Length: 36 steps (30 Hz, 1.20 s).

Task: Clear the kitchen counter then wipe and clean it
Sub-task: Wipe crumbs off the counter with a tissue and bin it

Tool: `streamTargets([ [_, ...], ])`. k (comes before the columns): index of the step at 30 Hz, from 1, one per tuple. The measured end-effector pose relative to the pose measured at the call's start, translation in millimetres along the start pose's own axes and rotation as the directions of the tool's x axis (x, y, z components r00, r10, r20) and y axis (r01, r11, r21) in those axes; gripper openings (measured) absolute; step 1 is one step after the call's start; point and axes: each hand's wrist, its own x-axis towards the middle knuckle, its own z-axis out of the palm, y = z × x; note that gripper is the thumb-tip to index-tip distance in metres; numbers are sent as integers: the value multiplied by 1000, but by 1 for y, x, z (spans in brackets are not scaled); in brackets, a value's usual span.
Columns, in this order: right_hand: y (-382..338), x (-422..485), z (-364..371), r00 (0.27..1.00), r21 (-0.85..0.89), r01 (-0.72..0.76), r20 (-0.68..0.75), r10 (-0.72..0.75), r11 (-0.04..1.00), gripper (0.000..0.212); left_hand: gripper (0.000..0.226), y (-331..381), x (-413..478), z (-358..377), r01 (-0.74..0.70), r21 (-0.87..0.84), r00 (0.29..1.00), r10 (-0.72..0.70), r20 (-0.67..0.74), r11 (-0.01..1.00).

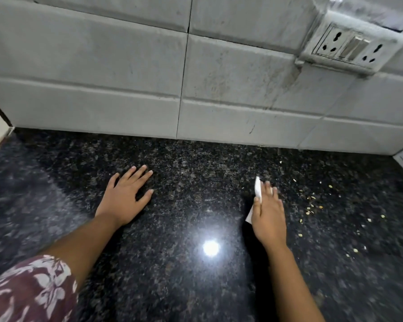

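I am reading this as the wiping step: the polished black speckled granite worktop [196,275] carries no objects. My right hand [268,214] is pressing a folded white paper wipe [257,189] mid-worktop; my left hand [123,196] is lying flat, empty. Next I should sweep the scattered pale crumbs [312,205] toward the right edge.

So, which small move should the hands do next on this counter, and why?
Probably sweep the right hand, with its white paper, to the right across the crumbs. These lie scattered on the black counter just right of that hand, while the left hand rests flat and empty on a part that looks clean.
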Motion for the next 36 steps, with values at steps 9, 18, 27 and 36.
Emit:
streamTargets([
  [9, -90, -91, 64, 789, 40, 555, 291, -542, 831, 53, 56, 0, 0, -1, -1, 6, 1000, 1, -15, 1000],
  [18, 27, -56, 13, 950, -88, 270, 186, -250, 959, 75, 56, 7, -4, -8, -89, 16, 993, 90, -78, 996],
  [27, -28, -124, 18, 898, 23, 398, 197, -394, 917, 54, 63, 83, -98, 15, -162, -120, 987, 162, -9, 980],
  [36, 59, -89, -6, 985, -103, 155, 96, -145, 983, 66, 74, 91, -104, 20, -97, -34, 992, 99, 78, 995],
])
